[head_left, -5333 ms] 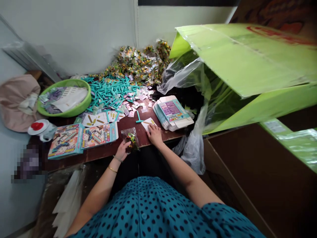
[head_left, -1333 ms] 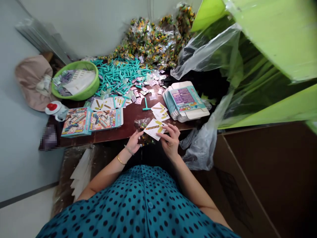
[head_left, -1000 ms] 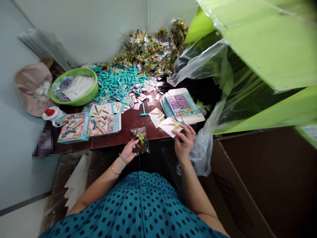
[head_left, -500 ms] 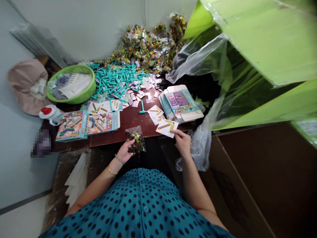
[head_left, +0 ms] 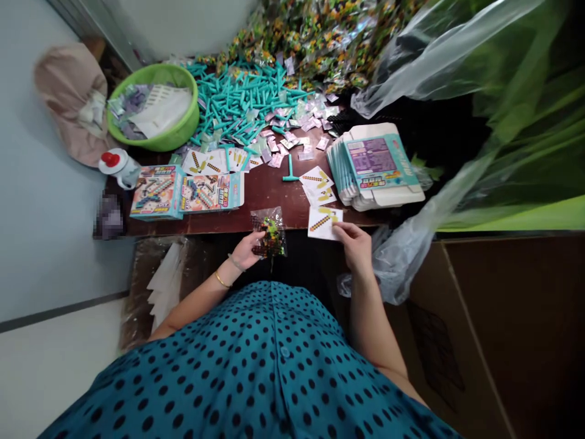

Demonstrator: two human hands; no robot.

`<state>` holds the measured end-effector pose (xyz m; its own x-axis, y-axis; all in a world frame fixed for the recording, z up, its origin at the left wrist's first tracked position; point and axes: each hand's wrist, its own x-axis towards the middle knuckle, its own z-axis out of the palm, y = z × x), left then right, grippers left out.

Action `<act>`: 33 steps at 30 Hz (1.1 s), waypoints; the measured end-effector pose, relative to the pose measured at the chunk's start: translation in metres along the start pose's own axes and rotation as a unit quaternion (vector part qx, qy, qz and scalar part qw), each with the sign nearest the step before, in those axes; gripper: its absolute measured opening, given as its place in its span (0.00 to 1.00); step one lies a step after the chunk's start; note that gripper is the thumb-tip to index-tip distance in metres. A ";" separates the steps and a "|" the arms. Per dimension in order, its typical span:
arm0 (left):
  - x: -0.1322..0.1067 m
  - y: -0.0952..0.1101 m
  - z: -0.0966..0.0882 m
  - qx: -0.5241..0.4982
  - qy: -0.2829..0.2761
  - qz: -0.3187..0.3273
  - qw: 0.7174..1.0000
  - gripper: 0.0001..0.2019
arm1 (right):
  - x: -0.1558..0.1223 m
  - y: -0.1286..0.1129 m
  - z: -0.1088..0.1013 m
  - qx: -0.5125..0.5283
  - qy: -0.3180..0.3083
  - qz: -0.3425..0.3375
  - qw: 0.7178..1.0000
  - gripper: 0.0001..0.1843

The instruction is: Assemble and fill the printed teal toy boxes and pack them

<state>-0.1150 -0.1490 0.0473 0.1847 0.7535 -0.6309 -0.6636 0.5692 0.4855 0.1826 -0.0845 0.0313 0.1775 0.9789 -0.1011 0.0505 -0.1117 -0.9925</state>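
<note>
My left hand (head_left: 247,250) is closed on a clear plastic bag (head_left: 273,235) of small black, green, yellow and orange pieces, held at the table's front edge. Between thumb and fingers, my right hand (head_left: 356,246) pinches a white printed card (head_left: 322,223) with a checkered stick picture. Just behind it, more printed cards (head_left: 319,185) lie on the brown table (head_left: 265,192). A turquoise T-shaped plastic piece (head_left: 290,171) rests left of those cards. Flat-folded boxes (head_left: 377,161) are stacked to the right of them.
Turquoise pieces (head_left: 242,97) and small packets (head_left: 315,116) are heaped toward the back, before piled bags of coloured pieces (head_left: 315,36). At left are a green basin (head_left: 194,116), a lidded cup (head_left: 123,167) and two printed boxes (head_left: 158,192). Clear plastic sheeting (head_left: 406,265) hangs at right.
The view has tilted down and shifted left, so the table's things appear higher and farther right. The card in my right hand has turned and now sits closer to me, apart from the other cards.
</note>
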 end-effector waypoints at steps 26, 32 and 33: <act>0.020 -0.035 0.060 0.025 0.044 0.197 0.979 0.19 | -0.044 -0.007 0.093 0.103 -0.098 -0.003 0.990 0.50; 0.012 -0.030 0.056 0.194 0.076 0.292 0.933 0.15 | -0.056 -0.006 0.097 0.227 -0.153 0.179 0.945 0.31; 0.010 -0.022 0.053 0.237 0.072 0.321 0.914 0.20 | -0.054 -0.006 0.095 0.236 -0.140 0.181 0.944 0.31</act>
<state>-0.0599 -0.1370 0.0627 -0.2536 0.9504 -0.1801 -0.2064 0.1287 0.9700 0.0794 -0.1206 0.0364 -0.1710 0.9056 -0.3882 -0.4197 -0.4234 -0.8029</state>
